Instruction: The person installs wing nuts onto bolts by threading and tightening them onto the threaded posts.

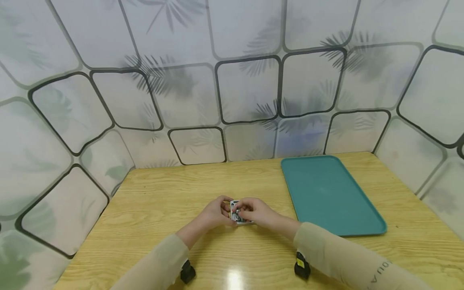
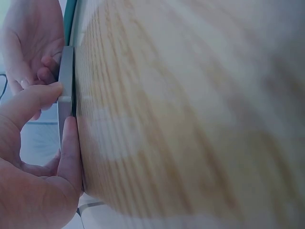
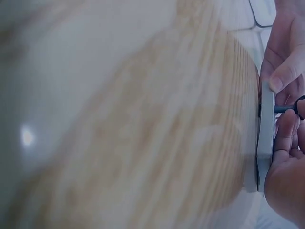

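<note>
Grey, probably stiff, the case point(image 3: 265, 126) inside the worktop's point(image 1: 174, 189) far edge suits the rim grip of the left hand point(image 1: 216, 212), right hand point(image 1: 259, 213) pinching a dark peg point(image 3: 282, 109).

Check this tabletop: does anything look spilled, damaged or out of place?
Nothing stands out. The left hand holds the case, the right hand pinches a dark piece at it, and the teal tray lies flat. The bright patch on the table looks like glare, not a spill.
</note>
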Available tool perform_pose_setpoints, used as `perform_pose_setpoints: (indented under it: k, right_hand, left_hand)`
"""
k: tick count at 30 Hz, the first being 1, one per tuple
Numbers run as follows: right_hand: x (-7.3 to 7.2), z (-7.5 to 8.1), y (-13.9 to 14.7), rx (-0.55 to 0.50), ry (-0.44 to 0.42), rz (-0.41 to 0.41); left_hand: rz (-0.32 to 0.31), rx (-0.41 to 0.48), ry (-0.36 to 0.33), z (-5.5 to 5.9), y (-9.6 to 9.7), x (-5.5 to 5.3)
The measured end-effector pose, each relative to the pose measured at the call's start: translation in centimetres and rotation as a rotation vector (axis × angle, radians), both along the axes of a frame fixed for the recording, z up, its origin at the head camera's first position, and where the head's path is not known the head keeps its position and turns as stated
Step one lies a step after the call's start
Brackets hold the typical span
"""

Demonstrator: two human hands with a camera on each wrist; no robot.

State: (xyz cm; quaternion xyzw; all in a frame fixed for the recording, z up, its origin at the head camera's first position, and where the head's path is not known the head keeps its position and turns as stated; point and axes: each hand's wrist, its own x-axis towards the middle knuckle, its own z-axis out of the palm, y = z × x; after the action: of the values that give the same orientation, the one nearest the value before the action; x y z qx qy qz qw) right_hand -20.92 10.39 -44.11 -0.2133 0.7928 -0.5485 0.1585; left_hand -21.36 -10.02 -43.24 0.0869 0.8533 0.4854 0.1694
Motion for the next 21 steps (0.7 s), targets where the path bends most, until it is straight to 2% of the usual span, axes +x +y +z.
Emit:
perform_pose_setpoints:
  k: [11, 15, 21]
  right_hand:
    - [0.5, -0.4, -0.3, 0.064, 0.067, -0.072]
    - [0.8, -0.7, -0.7, 0.072, 0.103, -0.138]
    - [1.5, -0.9, -1.8, 0.112, 0.137, -0.279]
  left_hand:
    - [0.003, 0.002, -0.006, 0.0, -0.1, 0.1]
    - [0.009, 0.008, -0.011, 0.0, 0.0, 0.0]
    - [0.012, 0.017, -0.017, -0.1, 0.0, 0.0]
